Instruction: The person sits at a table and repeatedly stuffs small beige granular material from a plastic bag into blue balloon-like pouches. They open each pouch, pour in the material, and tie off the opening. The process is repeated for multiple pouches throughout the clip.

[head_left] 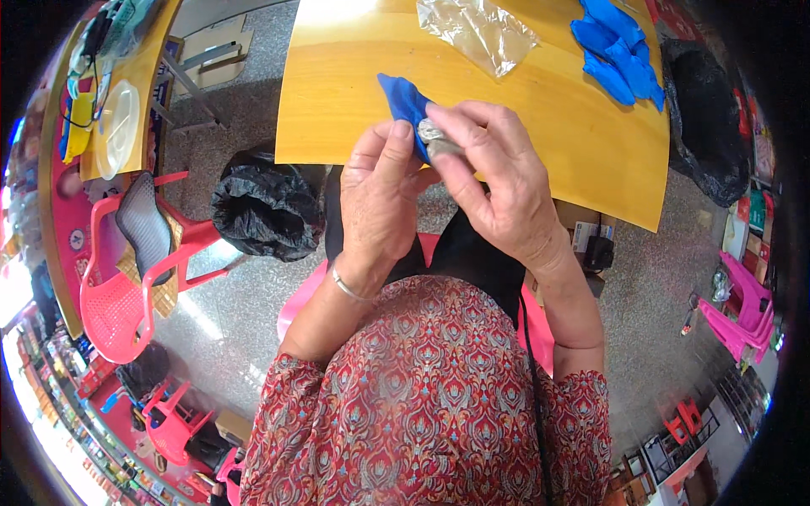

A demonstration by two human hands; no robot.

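Note:
Both my hands meet over the near edge of the yellow table point(337, 110). My left hand point(384, 181) is closed, with thumb and fingers pinching a small pointed piece of blue cloth point(403, 97). My right hand point(498, 169) is closed beside it, thumb and forefinger around a small silvery-grey object point(430, 130) held against the cloth. That object's exact kind is not clear, and fingers hide part of it. Farther right on the tabletop lies a loose pile of blue cloth pieces point(620, 55). A crumpled clear plastic bag point(481, 34) rests at the far middle.
Left of my knees stands a bin lined with a black bag point(266, 207); another black bag point(704, 118) hangs by the table's right edge. A pink plastic armchair point(118, 304) is at left, near a second table with a white plate point(118, 126). A pink stool point(742, 308) stands far right.

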